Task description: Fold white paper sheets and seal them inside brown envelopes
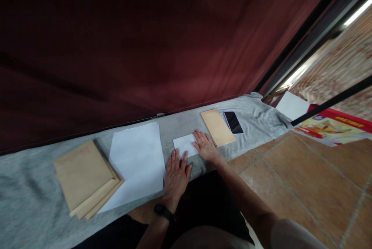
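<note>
A small folded sheet of white paper [185,143] lies on the grey cloth in front of me. My left hand [177,173] rests flat with its fingertips at the paper's near left edge, fingers apart. Across its right end lies my right hand [205,146], palm down with the fingers stretched out. Just right of that hand is a brown envelope stack [218,127]. Large white sheets [138,160] sit to the left of my left hand, with a fanned pile of brown envelopes [84,175] overlapping their left side.
Beyond the right-hand envelopes lies a phone [233,122] with a dark screen. The grey cloth [26,187] covers a narrow surface along a dark red curtain [162,47]. At the right, a black pole [334,100] crosses before a red and yellow printed box [340,125] on the tiled floor [305,175].
</note>
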